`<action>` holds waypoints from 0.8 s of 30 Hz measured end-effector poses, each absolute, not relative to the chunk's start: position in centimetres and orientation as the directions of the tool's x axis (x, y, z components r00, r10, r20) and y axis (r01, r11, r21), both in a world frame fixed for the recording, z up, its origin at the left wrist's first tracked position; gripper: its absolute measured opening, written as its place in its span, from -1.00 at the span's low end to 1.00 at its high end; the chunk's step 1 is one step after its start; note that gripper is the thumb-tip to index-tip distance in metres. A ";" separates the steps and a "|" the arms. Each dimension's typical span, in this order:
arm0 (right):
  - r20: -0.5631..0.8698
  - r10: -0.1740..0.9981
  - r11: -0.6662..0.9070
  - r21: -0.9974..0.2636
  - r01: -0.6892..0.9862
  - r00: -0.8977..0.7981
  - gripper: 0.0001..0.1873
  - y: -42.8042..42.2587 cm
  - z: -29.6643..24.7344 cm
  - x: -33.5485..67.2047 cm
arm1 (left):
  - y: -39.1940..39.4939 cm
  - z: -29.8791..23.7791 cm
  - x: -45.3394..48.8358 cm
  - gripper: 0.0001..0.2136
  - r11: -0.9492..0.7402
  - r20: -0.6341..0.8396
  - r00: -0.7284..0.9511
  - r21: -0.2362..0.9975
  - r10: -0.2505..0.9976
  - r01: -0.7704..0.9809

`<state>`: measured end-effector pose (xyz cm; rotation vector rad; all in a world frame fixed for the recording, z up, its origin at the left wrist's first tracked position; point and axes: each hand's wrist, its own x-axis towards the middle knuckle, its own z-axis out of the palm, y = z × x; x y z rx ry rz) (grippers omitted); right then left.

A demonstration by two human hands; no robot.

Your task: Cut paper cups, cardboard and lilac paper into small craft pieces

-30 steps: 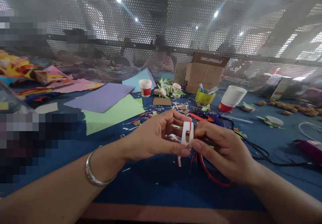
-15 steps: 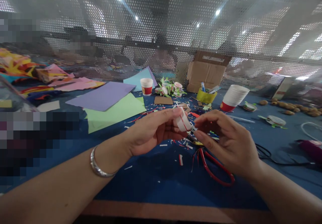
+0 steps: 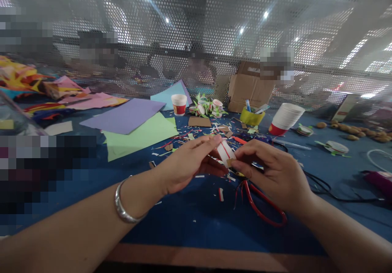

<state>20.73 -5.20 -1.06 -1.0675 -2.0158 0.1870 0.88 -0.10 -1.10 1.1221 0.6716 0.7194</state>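
Note:
In the head view, my left hand (image 3: 186, 162) is closed on a short white paper cup piece (image 3: 226, 151) with a red line around it. My right hand (image 3: 272, 171) pinches a small brown piece (image 3: 229, 162), apparently cardboard, against the cup piece's right edge. The inside of the cup piece is hidden from me. Below my right hand lie red-handled scissors (image 3: 263, 207), their blades mostly out of sight. Paper scraps (image 3: 221, 194) are scattered on the blue table (image 3: 183, 228) beneath both hands.
Purple paper (image 3: 125, 115) and green paper (image 3: 137, 136) lie at left. Toward the back stand a paper cup (image 3: 179, 104), a pile of green-and-white paper crafts (image 3: 206, 106), a yellow pen holder (image 3: 252, 117) and tilted stacked cups (image 3: 286, 118). A black cable (image 3: 343, 199) runs along the right.
My right thumb and fingers have moved slightly left, up to the cup piece. The small brown piece now shows at their tips. The cup piece has shifted a little to the right.

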 end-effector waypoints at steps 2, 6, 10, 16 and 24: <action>0.588 0.756 0.618 -0.496 0.610 -0.289 -0.93 -5.2 -1.1 20.7 | -0.3 -1.1 0.9 -0.68 0.126 0.000 0.556 0.974 0.831 -0.188; 0.561 0.789 0.586 -0.562 0.584 -0.252 -0.94 -5.3 -1.3 20.8 | -0.3 -0.8 0.3 -0.64 -0.080 0.114 0.586 0.993 0.802 -0.083; 0.550 0.808 0.565 -0.622 0.541 -0.211 -0.92 -5.4 -1.4 20.9 | 0.1 -0.9 -0.5 -0.37 -0.276 0.194 0.699 0.961 0.688 0.005; 0.550 0.815 0.556 -0.651 0.516 -0.183 -0.75 -5.5 -1.2 20.8 | 0.3 -0.9 -0.3 -0.45 -0.377 0.258 0.661 0.925 0.704 0.041; 0.567 0.785 0.607 -0.619 0.499 -0.251 -0.62 -5.5 -1.2 21.0 | 0.4 -0.2 -0.2 -0.54 -0.154 0.150 0.680 0.987 0.717 -0.056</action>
